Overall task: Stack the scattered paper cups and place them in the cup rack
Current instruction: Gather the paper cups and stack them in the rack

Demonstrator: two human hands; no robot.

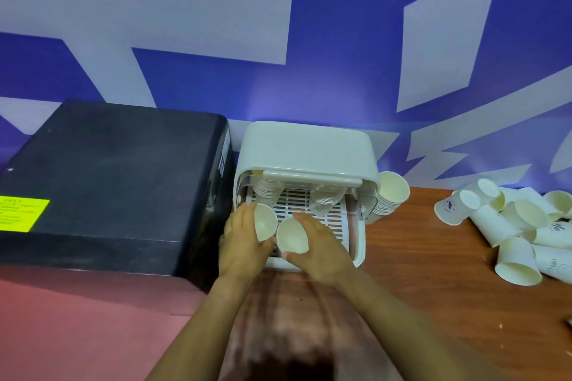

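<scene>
The left hand (244,238) has its grip curled around one paper cup (265,222), and the right hand (322,244) holds a second cup (292,239) with fingers over its side and the thumb at its rim. Both cups are just in front of the open cup rack (305,151), above its slatted white tray (335,222); their open mouths face up toward the camera.

Two stacks already stand inside the rack, one at the left (267,190) and one at the right (328,198) (another stack (390,195) leans outside against the right wall of the rack). Many loose cups (507,226) lie well apart on the wooden table (418,257), so I judge the task is far from finished.

The risk here is the thin paper: too firm a grip could dent a rim, and then the cups would not nest well. The hands are also close together, so one cup may knock the other, or push over a stack under the low lid.
</scene>
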